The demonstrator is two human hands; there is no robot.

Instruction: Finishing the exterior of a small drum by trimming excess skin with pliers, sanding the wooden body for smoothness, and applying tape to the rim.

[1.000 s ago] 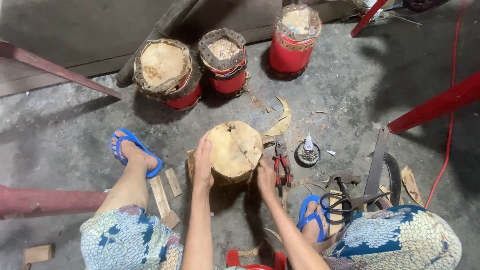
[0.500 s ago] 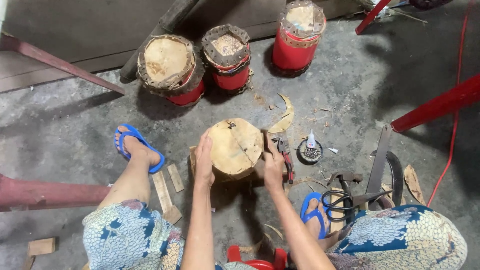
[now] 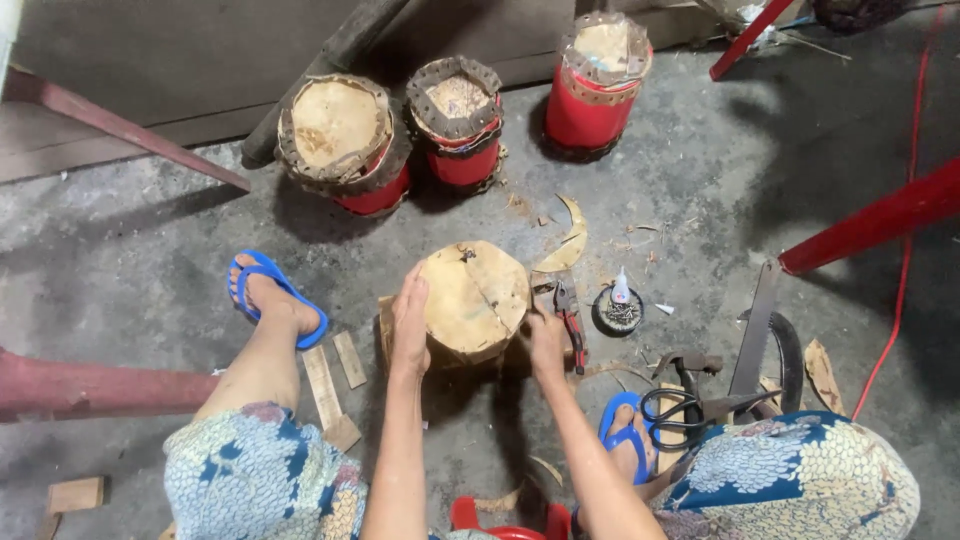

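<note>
A pale, round wooden drum body [image 3: 478, 297] stands on the concrete floor between my feet, its top face tilted toward me. My left hand [image 3: 409, 322] lies flat against its left side, fingers pointing up. My right hand [image 3: 547, 340] presses against its lower right side, close to red-handled pliers [image 3: 571, 320] lying on the floor. Whether the right hand holds a small tool is hidden.
Three red drums with leather tops [image 3: 340, 143] [image 3: 460, 120] [image 3: 597, 85] stand at the back. Wood offcuts [image 3: 335, 375] lie at left. A small lidded tin with a glue tube [image 3: 619, 305], scissors [image 3: 680, 415], a hammer [image 3: 690, 365], a saw [image 3: 755, 330] and red metal legs [image 3: 880, 220] lie at right.
My right hand has slid down from the drum body's upper right edge to its lower right side. The left hand stays on the left side.
</note>
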